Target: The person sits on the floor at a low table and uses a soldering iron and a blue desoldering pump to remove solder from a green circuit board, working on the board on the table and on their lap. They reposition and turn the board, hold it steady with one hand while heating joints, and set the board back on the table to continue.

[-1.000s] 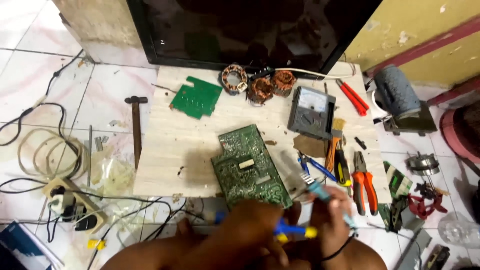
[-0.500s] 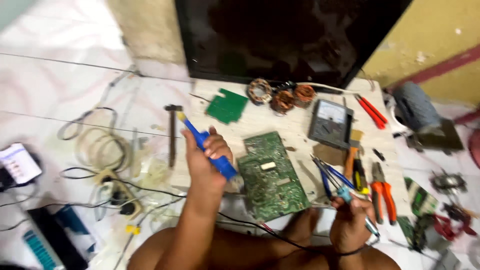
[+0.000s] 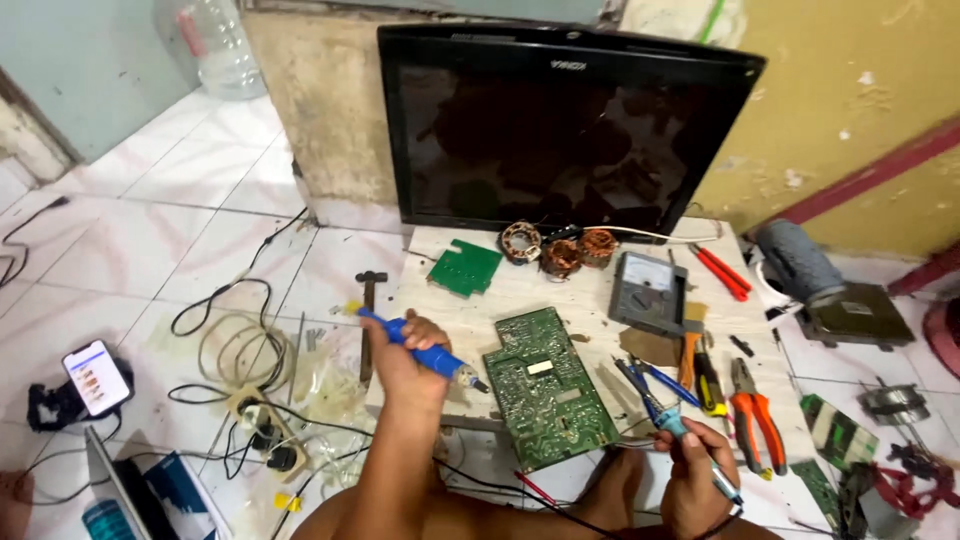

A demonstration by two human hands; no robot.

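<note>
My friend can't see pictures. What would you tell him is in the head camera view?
A person sitting on a tiled floor holds a blue tool in the left hand and a soldering iron in the right hand, beside a green circuit board on a low board. Pliers, a meter and a black TV lie beyond.

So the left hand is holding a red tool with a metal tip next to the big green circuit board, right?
Not quite. The head view shows the left hand holding a blue-handled tool with a metal tip, not a red one. It is indeed next to the big green circuit board.
</note>
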